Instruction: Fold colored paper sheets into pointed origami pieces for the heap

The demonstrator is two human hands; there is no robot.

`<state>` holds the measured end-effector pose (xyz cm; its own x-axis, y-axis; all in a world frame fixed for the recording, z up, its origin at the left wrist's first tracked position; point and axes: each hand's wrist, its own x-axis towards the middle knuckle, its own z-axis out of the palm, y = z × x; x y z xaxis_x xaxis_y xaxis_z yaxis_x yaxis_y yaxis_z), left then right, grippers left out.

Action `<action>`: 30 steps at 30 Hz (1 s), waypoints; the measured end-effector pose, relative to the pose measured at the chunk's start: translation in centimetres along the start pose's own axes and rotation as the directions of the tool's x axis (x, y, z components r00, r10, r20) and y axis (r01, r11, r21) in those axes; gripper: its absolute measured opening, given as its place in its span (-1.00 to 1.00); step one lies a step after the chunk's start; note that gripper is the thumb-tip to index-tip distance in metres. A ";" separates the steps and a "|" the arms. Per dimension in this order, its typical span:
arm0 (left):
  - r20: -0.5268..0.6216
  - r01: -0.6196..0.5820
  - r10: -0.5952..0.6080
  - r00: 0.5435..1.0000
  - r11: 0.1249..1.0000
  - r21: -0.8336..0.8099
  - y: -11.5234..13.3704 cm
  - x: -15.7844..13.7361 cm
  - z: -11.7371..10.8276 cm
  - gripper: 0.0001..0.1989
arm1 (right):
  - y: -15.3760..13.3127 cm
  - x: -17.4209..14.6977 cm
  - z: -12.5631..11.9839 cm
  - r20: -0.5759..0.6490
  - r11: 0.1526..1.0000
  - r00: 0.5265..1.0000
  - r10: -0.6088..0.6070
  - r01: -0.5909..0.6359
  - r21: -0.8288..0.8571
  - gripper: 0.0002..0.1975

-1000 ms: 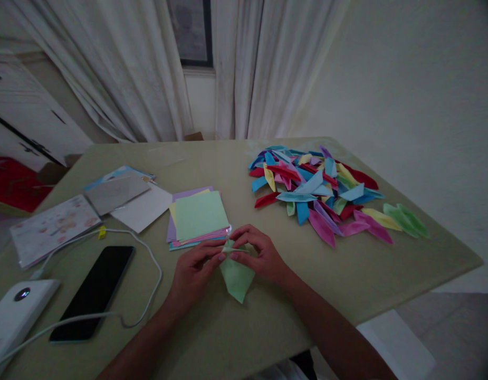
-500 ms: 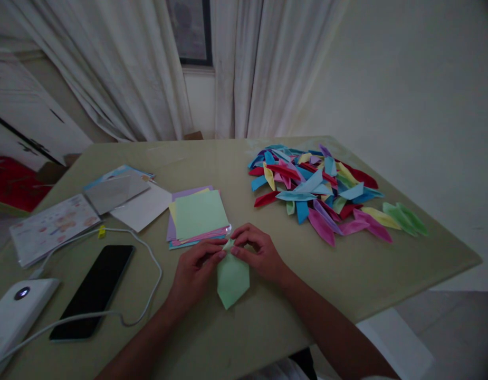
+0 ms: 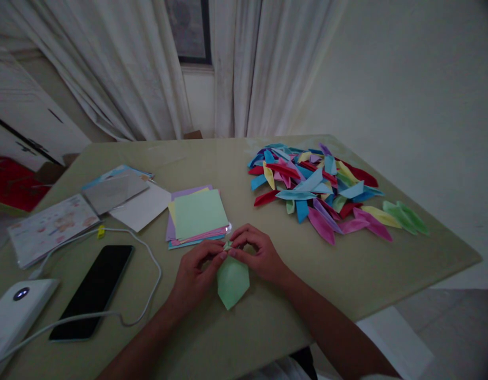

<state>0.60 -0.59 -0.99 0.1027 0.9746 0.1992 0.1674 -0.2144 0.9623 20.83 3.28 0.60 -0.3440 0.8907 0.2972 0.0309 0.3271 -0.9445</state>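
Observation:
A light green folded paper [image 3: 233, 285] lies on the table in front of me, its pointed end toward me. My left hand [image 3: 197, 266] pinches its far end from the left, thumb and fingers together. From the right, my right hand [image 3: 258, 252] grips the same far end with bent fingers. Between the fingertips a small folded tip shows; the rest of that end is hidden by them. Just beyond my left hand sits a stack of square coloured paper [image 3: 200, 214], a green sheet on top.
Many folded paper pieces [image 3: 307, 184] in several colours are heaped at the back right. On the left lie a black phone [image 3: 93, 293], a white power bank [image 3: 20, 316] with its cable [image 3: 159, 274], and a patterned packet [image 3: 54, 227].
The far end of the green paper is now folded down into a smaller tip between my fingers. Both hands stay in almost the same place.

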 end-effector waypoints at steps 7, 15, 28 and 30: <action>0.028 -0.064 0.062 0.998 0.995 0.074 0.3 0.0 -0.1 -0.84 | -0.2 -0.2 0.2 0.016 0.999 0.999 -0.038 0.038 -0.021 -0.92; 0.029 0.003 -0.005 1.000 0.998 0.064 0.3 0.2 -0.1 -0.85 | 0.1 -0.1 0.1 -0.033 1.000 0.999 0.000 0.001 0.030 -0.91; -0.048 0.058 -0.054 0.997 0.996 0.065 0.0 0.0 -0.4 -0.86 | 0.7 0.0 0.1 -0.094 0.989 0.993 0.077 -0.064 0.131 -0.91; -0.046 0.067 -0.064 0.997 0.996 0.065 0.0 -0.1 -0.3 -0.85 | 0.7 0.0 0.2 -0.108 0.989 0.990 0.086 -0.071 0.131 -0.90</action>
<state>0.26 -0.65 -0.92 0.0464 0.9883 0.1452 0.2372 -0.1521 0.9595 20.67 3.46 -0.08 -0.2363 0.9443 0.2288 -0.0677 0.2189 -0.9734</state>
